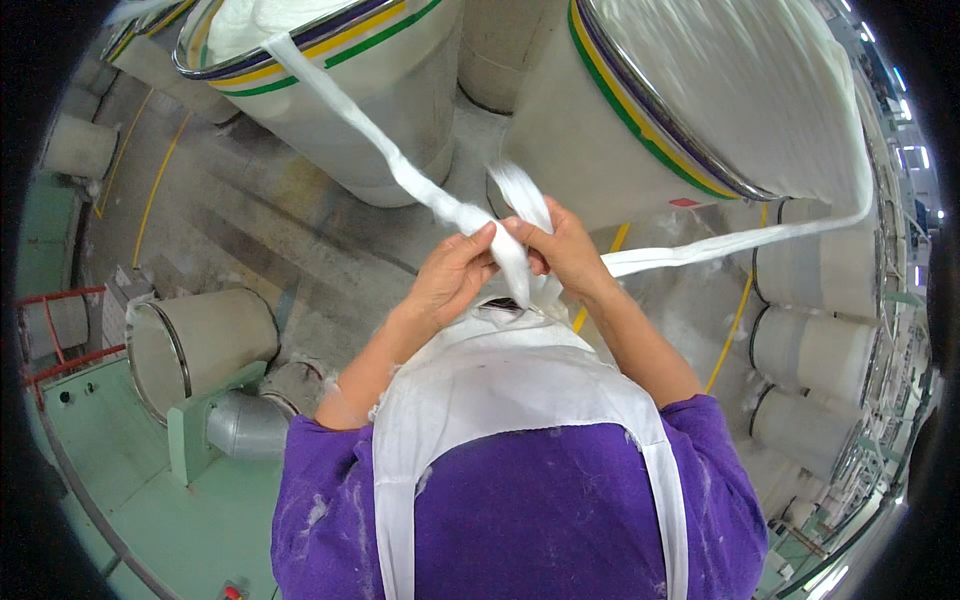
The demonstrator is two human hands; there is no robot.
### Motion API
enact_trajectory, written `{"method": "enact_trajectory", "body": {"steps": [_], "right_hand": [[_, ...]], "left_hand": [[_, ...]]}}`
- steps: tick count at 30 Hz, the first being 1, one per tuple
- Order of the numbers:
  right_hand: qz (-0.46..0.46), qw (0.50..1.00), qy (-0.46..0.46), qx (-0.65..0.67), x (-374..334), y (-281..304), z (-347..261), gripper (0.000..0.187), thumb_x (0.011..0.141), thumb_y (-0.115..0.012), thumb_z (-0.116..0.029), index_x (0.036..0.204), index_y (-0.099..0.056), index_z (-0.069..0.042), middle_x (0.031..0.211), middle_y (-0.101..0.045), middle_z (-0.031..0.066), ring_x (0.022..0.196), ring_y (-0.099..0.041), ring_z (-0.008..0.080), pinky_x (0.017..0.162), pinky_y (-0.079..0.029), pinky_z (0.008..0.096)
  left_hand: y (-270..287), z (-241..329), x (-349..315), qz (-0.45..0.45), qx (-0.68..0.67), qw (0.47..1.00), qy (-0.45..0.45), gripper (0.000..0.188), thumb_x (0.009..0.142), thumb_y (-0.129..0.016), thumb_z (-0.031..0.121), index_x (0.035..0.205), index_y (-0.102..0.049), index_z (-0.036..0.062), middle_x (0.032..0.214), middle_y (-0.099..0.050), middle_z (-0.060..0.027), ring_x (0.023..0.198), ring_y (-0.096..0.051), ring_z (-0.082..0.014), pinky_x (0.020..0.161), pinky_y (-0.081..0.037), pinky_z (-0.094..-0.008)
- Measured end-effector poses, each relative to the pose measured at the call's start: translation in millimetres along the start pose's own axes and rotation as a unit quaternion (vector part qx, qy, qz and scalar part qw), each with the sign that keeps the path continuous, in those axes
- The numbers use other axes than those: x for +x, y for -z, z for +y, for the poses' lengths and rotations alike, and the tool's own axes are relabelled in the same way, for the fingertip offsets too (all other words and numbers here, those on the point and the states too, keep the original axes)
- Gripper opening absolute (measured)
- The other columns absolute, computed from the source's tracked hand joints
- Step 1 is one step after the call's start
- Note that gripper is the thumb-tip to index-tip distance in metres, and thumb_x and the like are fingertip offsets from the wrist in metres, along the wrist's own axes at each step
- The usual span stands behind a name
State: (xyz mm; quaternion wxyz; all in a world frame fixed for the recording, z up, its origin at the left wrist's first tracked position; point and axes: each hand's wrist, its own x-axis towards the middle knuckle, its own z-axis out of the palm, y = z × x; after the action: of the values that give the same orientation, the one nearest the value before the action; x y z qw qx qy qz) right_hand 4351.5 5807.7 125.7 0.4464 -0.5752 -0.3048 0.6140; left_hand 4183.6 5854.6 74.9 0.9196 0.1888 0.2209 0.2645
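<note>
1. The left hand (452, 272) pinches a soft white rope of loose fibre (350, 110) between thumb and fingers, at chest height in front of the person.
2. The right hand (566, 250) is clenched on a second white fibre strand (740, 238), and the two hands touch where the strands meet and overlap.
3. The first rope runs up and left to a tall pale cylindrical can with yellow, green and purple rim bands (400, 90), heaped with white fibre.
4. The second strand trails right and curves up the side of another large banded can (600, 150), just beyond the hands.
5. A white cloth apron (500, 385) over a purple shirt (540, 510) fills the lower middle, lint clinging to it.
6. To the left, a plain open can (205, 340) leans over a green machine base (130, 470), beside a grey duct (245, 425).
7. More pale cans (810, 350) stand in a row on the right, along a yellow floor line (735, 320).
8. The grey concrete floor (250, 220) lies between the cans.
</note>
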Motion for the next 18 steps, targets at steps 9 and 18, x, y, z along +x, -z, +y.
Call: {"method": "enact_trajectory", "body": {"steps": [9, 18], "right_hand": [[-0.007, 0.995, 0.057, -0.086, -19, -4, 1, 0.050, 0.075, -0.073, -0.017, 0.117, -0.050, -0.004, 0.080, -0.059, -0.0002, 0.060, -0.052, 0.0064, 0.049, -0.038, 0.0200], [0.090, 0.990, 0.075, -0.074, -11, 1, 1, 0.042, 0.074, -0.072, -0.014, 0.109, -0.052, -0.002, 0.082, -0.060, 0.0025, 0.066, -0.054, 0.0074, 0.054, -0.045, 0.0224]], "left_hand": [[-15, 4, -2, 0.051, -0.080, 0.994, -0.056, 0.038, 0.097, -0.050, 0.024, 0.123, -0.048, -0.0029, 0.114, -0.056, -0.0118, 0.105, -0.055, -0.0204, 0.097, -0.043, -0.0365], [-15, 8, -16, 0.058, -0.085, 0.995, -0.004, 0.043, 0.088, -0.056, 0.003, 0.128, -0.042, -0.0031, 0.117, -0.054, -0.0140, 0.108, -0.056, -0.0216, 0.098, -0.044, -0.0359]]}}
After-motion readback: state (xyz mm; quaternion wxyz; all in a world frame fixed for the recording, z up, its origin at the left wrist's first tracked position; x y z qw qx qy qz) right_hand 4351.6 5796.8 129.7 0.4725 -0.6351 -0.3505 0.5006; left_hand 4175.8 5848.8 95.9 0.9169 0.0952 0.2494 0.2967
